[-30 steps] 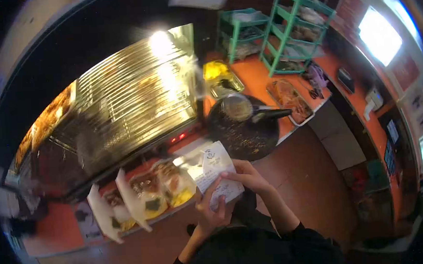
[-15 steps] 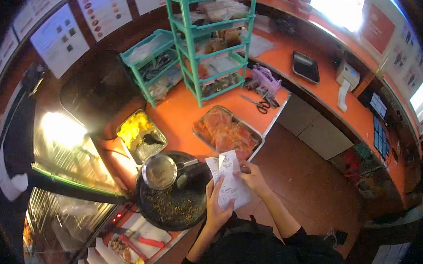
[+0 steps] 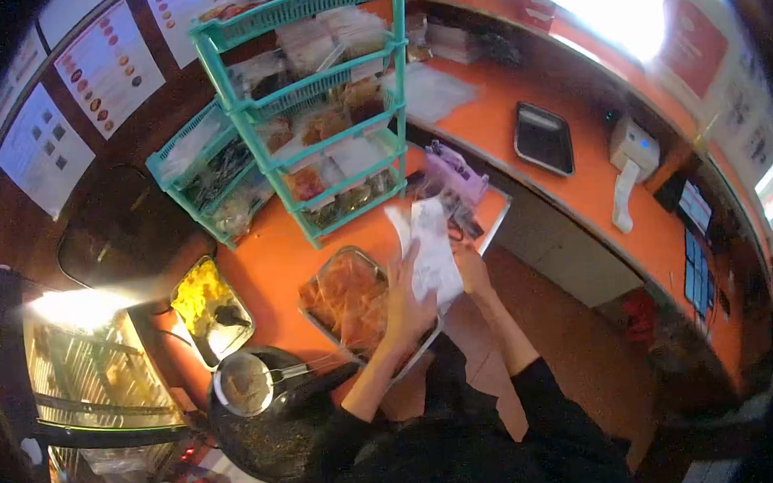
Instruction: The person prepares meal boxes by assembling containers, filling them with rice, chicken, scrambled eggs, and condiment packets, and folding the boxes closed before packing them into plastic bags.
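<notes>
White printed paper slips (image 3: 434, 254) are held between both hands in front of the body. My left hand (image 3: 408, 300) grips their left side, its fingers over the paper. At the right edge, my right hand (image 3: 471, 270) pinches the slips. Below and left of my left hand lies a metal tray of orange, wrapped-looking food (image 3: 347, 295), partly covered by that forearm. Just beyond the slips are a purple bag (image 3: 455, 173) and dark scissors, which the paper partly hides.
A green tiered rack (image 3: 321, 104) stands at the back beside a smaller one. At left are a yellow food tray (image 3: 202, 293), a round black pan (image 3: 270, 439) with a strainer (image 3: 243, 383), and a lit glass case. A black tray (image 3: 543, 139) and a label printer (image 3: 635, 145) sit right.
The view has swung right and toward the rack, away from the lit case and food packs. Both hands have moved up with the slips, now near the scissors and purple bag.
</notes>
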Motion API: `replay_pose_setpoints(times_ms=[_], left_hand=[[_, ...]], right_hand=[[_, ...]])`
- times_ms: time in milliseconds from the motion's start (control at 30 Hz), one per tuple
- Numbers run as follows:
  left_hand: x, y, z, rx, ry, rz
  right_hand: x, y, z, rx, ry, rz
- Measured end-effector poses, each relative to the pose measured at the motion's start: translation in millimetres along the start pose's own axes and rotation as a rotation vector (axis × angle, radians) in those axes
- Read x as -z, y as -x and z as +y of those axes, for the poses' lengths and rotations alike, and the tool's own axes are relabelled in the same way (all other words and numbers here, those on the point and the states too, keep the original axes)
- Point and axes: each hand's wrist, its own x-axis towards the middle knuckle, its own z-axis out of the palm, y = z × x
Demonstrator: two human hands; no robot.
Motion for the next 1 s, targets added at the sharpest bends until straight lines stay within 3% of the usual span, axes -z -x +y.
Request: replay_pose_setpoints(times_ms=[33,100,133,167,233,367,433,500,567,633,700,767,833,967,1000], left_hand=[[-17.4,-12.8,-12.2,0.012,-0.007,0.025],[-60.0,-47.0,-61.8,0.042,0.025,0.201],[-87.3,-46.7,-97.6,0.167,-0.069,0.228],[-110.6,-43.9,-128.1,0.179,-0.084,0.245],[-143.8,-31.0,-168.1,0.386,-0.398,0.235],[-140.2,-30.4,-137.8,0.605,-0.248,0.289],[-138.3,-28.7,-123.3,0.660,-0.408,0.310],[-137.2,-31.2,-101.2,0.729,-0.383,0.325],[-138.7,-33.7,-96.4,0.774,-0.357,0.330],[-142.4,-28.7,-99.6,0.569,-0.518,0.343],[-143.3,-33.0,-91.0,0.621,-0.581,0.302],[-148.7,-33.1,-88.2,0.672,-0.638,0.261],[-152.8,-29.4,-95.6,0.675,-0.680,0.193],[-164.2,-13.2,-107.5,0.663,-0.808,0.225],[-167.0,-8.0,-114.1,0.601,-0.709,0.272]], right_hand=[[-6.2,-15.1,9.1,0.021,-0.013,-0.015],[-24.1,-49.9,23.8,-0.061,0.259,-0.157],[-36.4,-59.1,43.6,-0.071,0.282,-0.354],[-55.6,-62.1,55.2,-0.281,0.281,-0.411],[-40.6,-67.9,51.0,-0.047,0.326,-0.540],[-20.1,-103.5,50.6,0.124,0.158,-0.758],[-20.2,-118.3,56.4,0.104,-0.069,-0.826],[-2.8,-137.0,53.3,0.074,-0.069,-0.982],[11.3,-145.9,57.6,-0.210,-0.311,-0.951],[33.7,-157.3,57.0,-0.273,-0.363,-1.073],[70.8,-170.3,41.4,0.027,-0.437,-0.910],[62.1,-171.0,30.0,0.074,-0.449,-1.054],[13.5,-155.8,30.4,0.474,-0.232,-1.042],[-63.3,-130.5,25.7,0.648,-0.150,-1.061],[-66.9,-126.2,25.3,0.588,-0.144,-1.068]])
